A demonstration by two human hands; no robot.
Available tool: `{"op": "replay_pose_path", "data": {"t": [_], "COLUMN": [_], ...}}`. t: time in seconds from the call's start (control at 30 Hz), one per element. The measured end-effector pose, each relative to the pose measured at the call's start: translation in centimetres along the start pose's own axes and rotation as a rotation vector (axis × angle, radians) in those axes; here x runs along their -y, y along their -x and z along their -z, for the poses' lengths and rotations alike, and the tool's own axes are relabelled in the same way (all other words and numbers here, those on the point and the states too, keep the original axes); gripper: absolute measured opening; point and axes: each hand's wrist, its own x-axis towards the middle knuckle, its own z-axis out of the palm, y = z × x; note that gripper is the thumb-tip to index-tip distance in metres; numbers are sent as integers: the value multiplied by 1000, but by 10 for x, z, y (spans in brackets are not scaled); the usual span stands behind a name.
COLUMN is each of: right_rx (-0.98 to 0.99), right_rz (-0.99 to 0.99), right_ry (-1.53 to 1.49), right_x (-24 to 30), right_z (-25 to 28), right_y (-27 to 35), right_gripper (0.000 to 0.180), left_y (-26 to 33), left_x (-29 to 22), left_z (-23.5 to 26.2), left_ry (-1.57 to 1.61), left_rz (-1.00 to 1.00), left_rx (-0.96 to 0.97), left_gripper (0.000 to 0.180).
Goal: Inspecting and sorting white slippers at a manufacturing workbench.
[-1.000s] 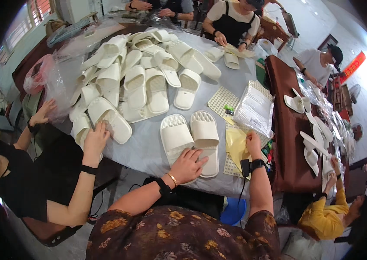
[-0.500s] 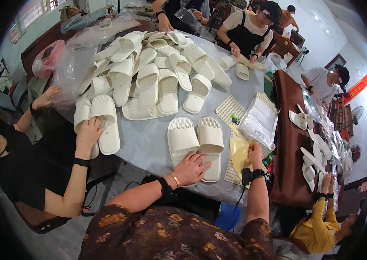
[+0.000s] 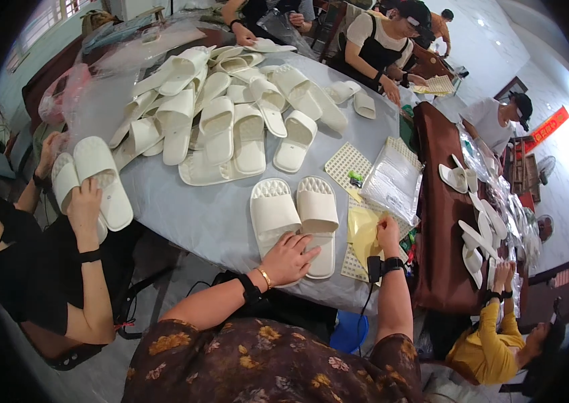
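A pair of off-white slippers (image 3: 317, 208) lies side by side on the table in front of me, toes pointing away. My left hand (image 3: 290, 258) rests flat across the slippers' lower straps and footbeds, fingers spread, a gold bracelet on its wrist. To the right, my right hand (image 3: 387, 235) is closed in a pinch at the edge of a plain yellow paper sheet (image 3: 364, 230). Its fingertips are partly hidden. Under and around that sheet lie sticker sheets (image 3: 347, 164) with rows of small dark-printed labels. A stack of clear plastic bags (image 3: 395, 185) lies just beyond my right hand.
A large heap of off-white slippers (image 3: 217, 127) covers the table's far middle. At left, a co-worker's hand (image 3: 85, 205) holds another pair. Others work across the table and at right, where a brown bench (image 3: 435, 255) bears slippers and plastic bags. A small green item (image 3: 355, 178) lies on the stickers.
The co-worker at left has moved a pair of slippers leftward, off the table edge. Across the table, a person has shifted a sticker sheet rightward, away from a slipper. My hands stay nearly in place.
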Motion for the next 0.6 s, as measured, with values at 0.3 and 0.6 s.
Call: {"op": "replay_pose_path", "data": {"t": [0.3,0.6], "right_rx": [26,27], "right_rz": [-61,-127], "right_ry": [21,-8], "right_x": [11,28], "right_z": [12,9], "right_y": [5,6], "right_gripper": [10,11], "left_y": [-4,-5], "left_x": [-2,0], "left_z": [-2,-3], "left_ry": [28,-15], "left_rz": [-19,23], "left_rx": [32,63], "left_gripper": [41,45]}}
